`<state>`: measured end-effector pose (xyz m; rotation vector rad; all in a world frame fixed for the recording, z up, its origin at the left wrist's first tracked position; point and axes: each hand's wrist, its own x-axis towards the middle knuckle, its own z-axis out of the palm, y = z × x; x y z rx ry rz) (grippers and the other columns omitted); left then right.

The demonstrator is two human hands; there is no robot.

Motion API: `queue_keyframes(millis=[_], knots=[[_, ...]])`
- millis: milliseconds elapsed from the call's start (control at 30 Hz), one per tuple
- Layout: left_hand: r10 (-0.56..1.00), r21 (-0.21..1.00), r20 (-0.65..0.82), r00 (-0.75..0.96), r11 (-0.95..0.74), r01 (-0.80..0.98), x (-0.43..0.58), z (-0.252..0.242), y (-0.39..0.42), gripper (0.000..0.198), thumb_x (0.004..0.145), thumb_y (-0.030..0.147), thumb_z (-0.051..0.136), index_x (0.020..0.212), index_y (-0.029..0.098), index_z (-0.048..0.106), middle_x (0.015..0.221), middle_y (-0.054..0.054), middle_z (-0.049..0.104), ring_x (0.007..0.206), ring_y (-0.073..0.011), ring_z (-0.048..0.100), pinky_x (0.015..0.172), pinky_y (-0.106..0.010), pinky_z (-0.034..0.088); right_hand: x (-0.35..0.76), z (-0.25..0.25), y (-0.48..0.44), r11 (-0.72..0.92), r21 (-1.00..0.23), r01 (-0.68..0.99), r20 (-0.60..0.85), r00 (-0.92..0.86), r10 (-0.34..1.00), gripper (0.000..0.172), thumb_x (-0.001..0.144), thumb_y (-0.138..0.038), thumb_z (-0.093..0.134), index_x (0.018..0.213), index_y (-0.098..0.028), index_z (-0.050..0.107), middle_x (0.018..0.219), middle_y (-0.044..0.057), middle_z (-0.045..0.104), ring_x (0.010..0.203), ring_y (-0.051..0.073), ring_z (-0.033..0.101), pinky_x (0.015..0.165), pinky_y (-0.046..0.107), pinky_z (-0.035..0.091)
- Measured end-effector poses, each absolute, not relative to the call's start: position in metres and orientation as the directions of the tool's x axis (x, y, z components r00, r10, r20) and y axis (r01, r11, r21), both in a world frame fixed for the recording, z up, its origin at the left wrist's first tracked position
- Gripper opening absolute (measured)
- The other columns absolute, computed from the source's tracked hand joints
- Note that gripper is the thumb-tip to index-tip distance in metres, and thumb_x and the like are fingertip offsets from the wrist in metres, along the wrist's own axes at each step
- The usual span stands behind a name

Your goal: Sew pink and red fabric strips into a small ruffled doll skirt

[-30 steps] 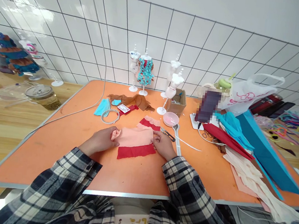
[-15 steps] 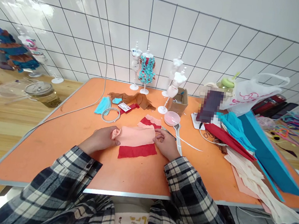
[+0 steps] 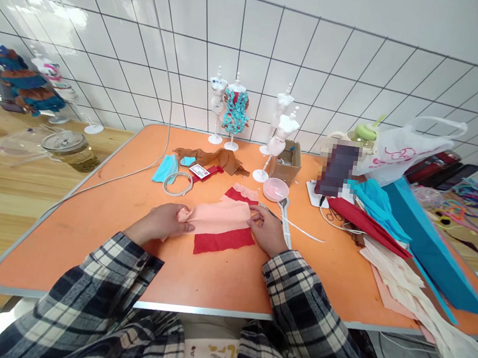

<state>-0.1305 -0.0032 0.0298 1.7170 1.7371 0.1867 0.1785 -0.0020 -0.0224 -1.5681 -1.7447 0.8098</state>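
A pink fabric strip (image 3: 221, 215) stretches between my two hands, just over the orange tabletop. My left hand (image 3: 165, 222) grips its bunched left end between thumb and fingers. At the opposite end, my right hand (image 3: 268, 230) pinches the edge of the cloth. Partly under the pink fabric lies a red fabric strip (image 3: 224, 241), its lower part showing. Behind it rests another piece of red and pink fabric (image 3: 241, 194), partly covered. A pen-like tool (image 3: 269, 211) sits beside my right fingers, partly hidden.
Small white mannequins (image 3: 287, 129) and one in turquoise ruffles (image 3: 235, 111) stand along the wall. Nearby are a pink bowl (image 3: 276, 190), a cardboard box (image 3: 290, 162), brown cloth (image 3: 215, 159) and a coiled cable (image 3: 178, 184). Fabric strips (image 3: 393, 276) and a blue folder (image 3: 436, 252) lie right.
The pink fabric and the red strip have shifted slightly to the right, and the pink cloth now slants a little. Both hands keep their grip.
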Motion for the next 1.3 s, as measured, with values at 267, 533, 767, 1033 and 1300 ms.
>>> queue_keyframes(millis=[267,533,767,1033,1300], knots=[[0.833,0.861,-0.482,0.271,0.508,-0.028,-0.135,0.055,-0.013,0.029,0.061,0.024,0.093,0.079,0.014,0.073,0.066,-0.004,0.069,0.057,-0.0152,0.06,0.05,-0.022,0.048,0.189,-0.006,-0.003,0.136,-0.594,0.793,0.18,-0.034,0.983,0.034,0.101,-0.034,0.054,0.127,-0.016,0.065,0.116,0.011,0.07,0.087,0.02,0.064,0.084,0.032,0.051],[0.869,0.786,-0.463,0.176,0.494,-0.372,-0.13,0.073,-0.014,0.023,0.067,-0.001,0.075,0.083,0.014,0.069,0.068,-0.006,0.07,0.055,-0.0138,0.064,0.051,-0.021,0.057,0.2,-0.006,-0.012,0.029,-0.341,0.94,0.049,-0.013,0.999,0.022,0.096,-0.019,0.062,0.116,-0.013,0.069,0.116,0.019,0.07,0.111,0.031,0.061,0.094,0.039,0.043],[0.891,0.675,-0.403,0.209,0.444,-0.589,-0.097,0.082,0.011,0.017,0.081,-0.002,0.067,0.084,0.015,0.063,0.07,-0.004,0.069,0.058,-0.0125,0.067,0.051,-0.019,0.056,0.21,0.001,-0.018,-0.069,-0.301,0.951,-0.09,0.043,0.995,0.009,0.092,-0.018,0.065,0.096,-0.013,0.07,0.101,0.018,0.073,0.095,0.028,0.066,0.077,0.034,0.041],[0.879,0.582,-0.4,0.259,0.462,-0.669,-0.09,0.051,0.023,0.013,0.088,0.003,0.062,0.088,0.016,0.06,0.062,-0.002,0.068,0.049,-0.0125,0.066,0.052,-0.021,0.059,0.216,0.022,-0.032,-0.032,-0.374,0.927,-0.164,-0.033,0.986,0.023,0.077,0.002,0.056,0.076,-0.02,0.051,0.081,0.005,0.067,0.077,0.018,0.06,0.064,0.028,0.031],[0.932,0.582,-0.258,0.256,0.361,-0.729,-0.076,0.034,0.012,0.042,0.084,-0.004,0.064,0.122,0.013,0.068,0.078,-0.005,0.081,0.069,-0.0175,0.078,0.071,-0.022,0.063,0.135,0.033,-0.01,-0.164,-0.975,0.152,-0.214,-0.418,0.883,0.039,0.096,-0.064,0.046,0.094,-0.025,0.046,0.058,-0.011,0.035,0.043,0.009,0.025,0.045,0.023,0.022]])
